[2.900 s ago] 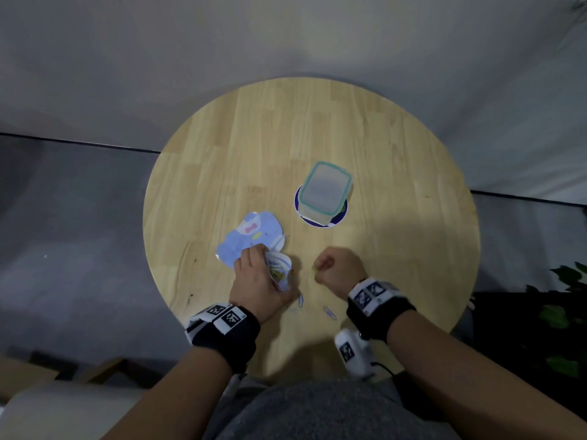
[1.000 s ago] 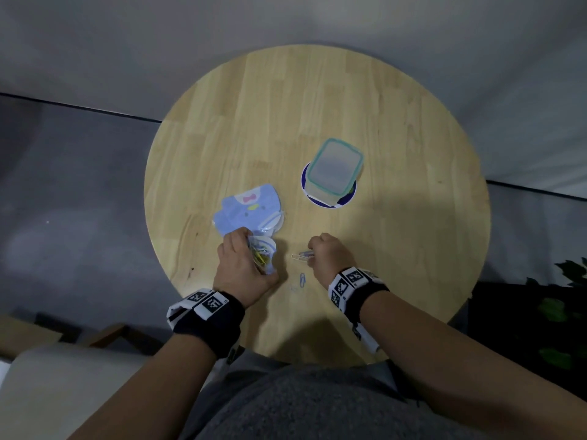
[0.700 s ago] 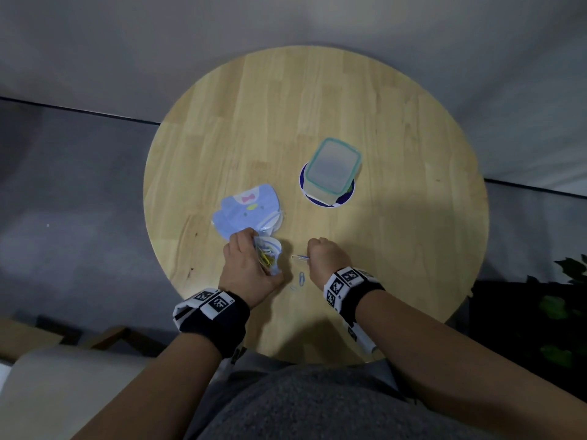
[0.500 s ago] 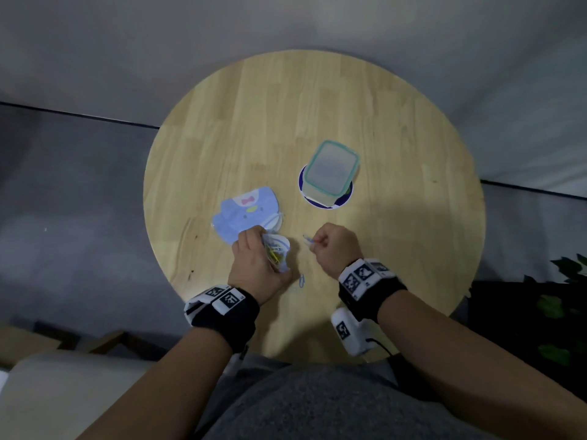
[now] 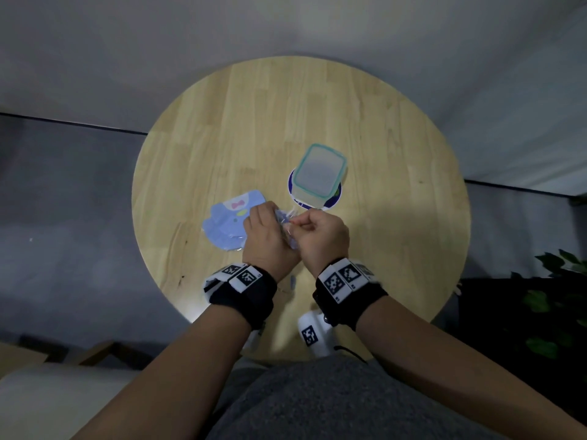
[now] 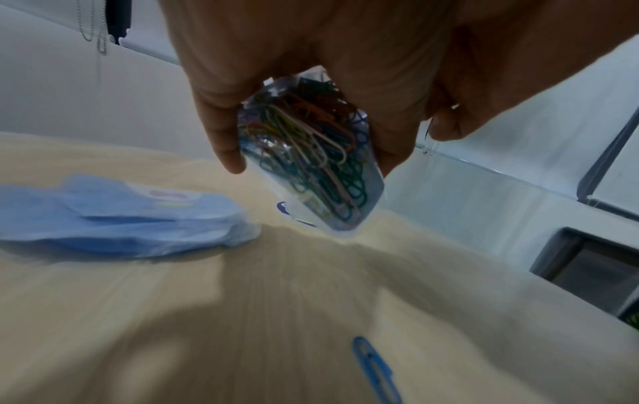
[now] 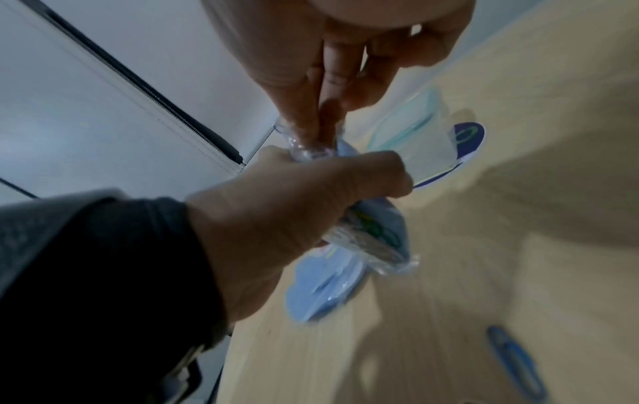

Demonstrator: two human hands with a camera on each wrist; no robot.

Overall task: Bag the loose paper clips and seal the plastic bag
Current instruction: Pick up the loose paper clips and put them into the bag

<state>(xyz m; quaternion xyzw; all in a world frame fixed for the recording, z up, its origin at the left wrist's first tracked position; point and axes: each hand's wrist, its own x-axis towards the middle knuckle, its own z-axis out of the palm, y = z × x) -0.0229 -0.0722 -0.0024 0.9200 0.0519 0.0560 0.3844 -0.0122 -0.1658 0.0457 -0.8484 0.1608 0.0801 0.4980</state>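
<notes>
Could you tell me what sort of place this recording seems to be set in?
Probably an indoor office or staged recording room: a round wooden table, plain grey walls with a window blind's bead chain, and a potted plant.

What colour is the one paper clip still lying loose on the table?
Blue. The loose paper clip shows best in the left wrist view, lying on the table.

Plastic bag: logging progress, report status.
Left hand grips clear plastic bag of coloured clips. Right hand pinches its mouth. One blue paper clip loose on table.
</notes>
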